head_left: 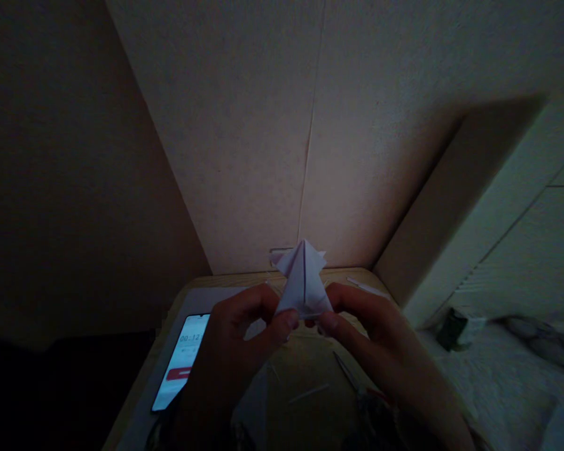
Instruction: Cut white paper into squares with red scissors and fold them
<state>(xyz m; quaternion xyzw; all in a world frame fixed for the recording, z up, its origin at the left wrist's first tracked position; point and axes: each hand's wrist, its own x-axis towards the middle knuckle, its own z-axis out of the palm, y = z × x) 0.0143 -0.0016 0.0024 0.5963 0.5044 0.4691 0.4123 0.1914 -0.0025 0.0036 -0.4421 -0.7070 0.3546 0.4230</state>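
A folded white paper figure (pixel 304 279) is held up in front of me over the table. It is pointed at the top, with small flaps sticking out at both sides and a dark slit down its middle. My left hand (pixel 249 332) pinches its lower left corner between thumb and fingers. At the lower right corner, my right hand (pixel 366 326) grips it the same way. Both thumbs press on the near face along the bottom edge; the back of the figure is hidden.
On the wooden table (pixel 310 357), a lit phone (pixel 181 357) showing a timer lies at the left on white paper. Scissors (pixel 350 373) lie partly under my right arm. Thin paper strips (pixel 310 393) are scattered about. A wall (pixel 263 156) rises behind the table.
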